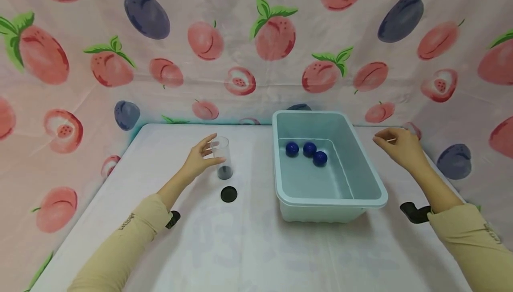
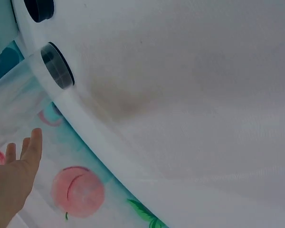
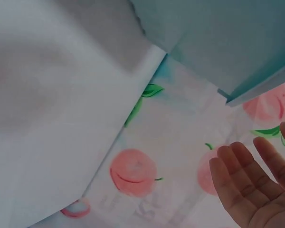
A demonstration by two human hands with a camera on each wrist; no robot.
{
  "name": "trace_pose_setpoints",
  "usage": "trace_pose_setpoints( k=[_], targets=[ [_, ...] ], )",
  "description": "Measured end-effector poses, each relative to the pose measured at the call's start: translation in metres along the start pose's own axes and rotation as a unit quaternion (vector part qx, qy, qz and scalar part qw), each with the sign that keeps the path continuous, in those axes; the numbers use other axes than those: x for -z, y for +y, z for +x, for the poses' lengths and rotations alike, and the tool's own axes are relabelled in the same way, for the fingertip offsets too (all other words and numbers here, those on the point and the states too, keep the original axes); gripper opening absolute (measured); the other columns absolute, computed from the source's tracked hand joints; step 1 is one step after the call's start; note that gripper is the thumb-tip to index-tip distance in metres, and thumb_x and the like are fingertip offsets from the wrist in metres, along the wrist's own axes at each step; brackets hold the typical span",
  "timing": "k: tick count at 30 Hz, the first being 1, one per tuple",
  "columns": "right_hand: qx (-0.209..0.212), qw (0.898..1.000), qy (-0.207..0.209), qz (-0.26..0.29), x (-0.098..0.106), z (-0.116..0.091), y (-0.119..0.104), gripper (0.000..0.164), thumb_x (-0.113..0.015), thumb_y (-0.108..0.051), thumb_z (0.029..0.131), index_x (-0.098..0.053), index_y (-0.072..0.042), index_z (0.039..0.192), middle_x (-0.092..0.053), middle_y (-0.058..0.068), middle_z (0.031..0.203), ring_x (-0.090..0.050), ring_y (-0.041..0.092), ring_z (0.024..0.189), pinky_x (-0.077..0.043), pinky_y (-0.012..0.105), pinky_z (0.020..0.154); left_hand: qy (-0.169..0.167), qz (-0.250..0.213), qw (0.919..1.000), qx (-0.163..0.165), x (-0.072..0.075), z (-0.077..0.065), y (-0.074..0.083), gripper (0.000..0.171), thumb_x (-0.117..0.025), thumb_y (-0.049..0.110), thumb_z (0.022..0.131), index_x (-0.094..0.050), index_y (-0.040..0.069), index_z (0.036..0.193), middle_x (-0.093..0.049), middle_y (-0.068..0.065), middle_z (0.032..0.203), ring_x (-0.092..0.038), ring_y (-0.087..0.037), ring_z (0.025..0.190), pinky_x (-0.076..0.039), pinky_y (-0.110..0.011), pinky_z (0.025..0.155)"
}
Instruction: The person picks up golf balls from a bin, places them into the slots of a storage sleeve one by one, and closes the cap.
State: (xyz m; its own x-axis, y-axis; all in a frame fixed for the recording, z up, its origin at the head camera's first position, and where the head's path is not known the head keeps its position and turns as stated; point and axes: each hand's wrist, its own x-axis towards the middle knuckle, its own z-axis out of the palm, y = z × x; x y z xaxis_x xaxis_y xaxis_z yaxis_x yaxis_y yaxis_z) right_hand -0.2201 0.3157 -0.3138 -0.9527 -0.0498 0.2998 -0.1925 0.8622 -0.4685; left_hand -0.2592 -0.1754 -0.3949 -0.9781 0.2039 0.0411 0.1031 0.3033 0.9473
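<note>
A clear cylindrical container (image 1: 222,152) with a dark base stands upright on the white table. My left hand (image 1: 202,155) is at its left side, thumb and fingers spread about it; in the left wrist view the fingers (image 2: 32,152) look fairly straight, and firm contact cannot be made out. Just in front of the container lies a round black lid (image 1: 229,194). My right hand (image 1: 401,147) hovers to the right of the light blue tub (image 1: 330,202), holding nothing; its fingers (image 3: 244,166) are loosely bent in the right wrist view.
Inside the tub, toward its back, sit several dark blue balls (image 1: 309,149). A fruit-patterned cloth (image 1: 240,38) hangs behind the table (image 1: 240,247) and along its sides. Dark wrist-worn devices (image 1: 415,213) show at both cuffs.
</note>
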Motion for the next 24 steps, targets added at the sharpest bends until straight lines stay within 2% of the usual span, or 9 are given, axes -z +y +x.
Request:
trace_pose_setpoints(
  k=[3,6,8,10,13,15,24],
  targets=[
    [-0.003,1.000,0.007,0.005,0.003,0.002,-0.006,0.034,-0.056,-0.020,0.094,-0.061,0.011,0.106,-0.062,0.035,0.103,-0.060,0.052,0.093,-0.051,0.060,0.075,0.015,-0.008,0.9998,0.010,-0.007,0.001,0.001,0.070,-0.071,0.007,0.083,-0.037,0.009,0.144,-0.045,-0.020,0.142,-0.044,-0.038,0.130,-0.041,-0.046,0.104],
    [0.003,1.000,0.012,0.006,0.007,0.003,-0.010,0.033,-0.057,-0.020,0.094,-0.061,0.011,0.106,-0.062,0.035,0.103,-0.061,0.052,0.093,-0.051,0.059,0.075,0.020,-0.013,0.9997,0.011,-0.011,0.000,-0.003,0.060,-0.070,0.010,0.084,-0.045,0.007,0.139,-0.051,-0.020,0.137,-0.049,-0.037,0.126,-0.048,-0.036,0.098],
    [0.012,1.000,0.016,0.003,0.010,0.005,-0.014,0.032,-0.059,-0.019,0.093,-0.062,0.011,0.104,-0.063,0.034,0.101,-0.062,0.051,0.091,-0.054,0.052,0.071,0.015,-0.011,0.9998,0.003,-0.011,0.000,-0.006,0.057,-0.070,0.012,0.084,-0.048,0.006,0.136,-0.052,-0.020,0.136,-0.052,-0.037,0.123,-0.051,-0.031,0.093],
    [0.014,1.000,0.014,-0.003,0.013,0.006,-0.020,0.033,-0.059,-0.020,0.093,-0.063,0.011,0.104,-0.064,0.034,0.101,-0.062,0.050,0.092,-0.053,0.050,0.070,0.012,-0.005,0.9999,-0.006,-0.011,0.000,-0.009,0.055,-0.070,0.012,0.085,-0.049,0.006,0.135,-0.052,-0.021,0.135,-0.054,-0.037,0.121,-0.052,-0.029,0.090],
    [0.013,1.000,0.004,-0.012,0.017,0.010,-0.032,0.034,-0.059,-0.022,0.093,-0.063,0.009,0.105,-0.063,0.033,0.102,-0.062,0.049,0.093,-0.052,0.050,0.071,0.013,0.015,0.9997,-0.016,-0.009,0.001,-0.010,0.054,-0.071,0.013,0.084,-0.050,0.006,0.134,-0.053,-0.022,0.133,-0.057,-0.037,0.118,-0.053,-0.035,0.090],
    [0.009,1.000,-0.008,-0.018,0.019,0.013,-0.040,0.035,-0.058,-0.024,0.093,-0.062,0.008,0.106,-0.063,0.032,0.104,-0.061,0.049,0.095,-0.050,0.057,0.075,0.015,0.022,0.9994,-0.022,-0.009,0.002,-0.009,0.053,-0.071,0.012,0.084,-0.051,0.006,0.133,-0.053,-0.023,0.133,-0.057,-0.038,0.117,-0.053,-0.037,0.090],
    [0.051,0.997,-0.048,-0.010,0.019,0.025,-0.070,0.031,-0.060,-0.018,0.091,-0.062,0.009,0.108,-0.064,0.031,0.102,-0.062,0.047,0.092,-0.052,0.056,0.078,0.020,0.023,0.9991,-0.029,-0.012,0.001,-0.010,0.051,-0.072,0.009,0.083,-0.052,0.004,0.130,-0.055,-0.023,0.130,-0.057,-0.038,0.117,-0.051,-0.037,0.092]
  ],
)
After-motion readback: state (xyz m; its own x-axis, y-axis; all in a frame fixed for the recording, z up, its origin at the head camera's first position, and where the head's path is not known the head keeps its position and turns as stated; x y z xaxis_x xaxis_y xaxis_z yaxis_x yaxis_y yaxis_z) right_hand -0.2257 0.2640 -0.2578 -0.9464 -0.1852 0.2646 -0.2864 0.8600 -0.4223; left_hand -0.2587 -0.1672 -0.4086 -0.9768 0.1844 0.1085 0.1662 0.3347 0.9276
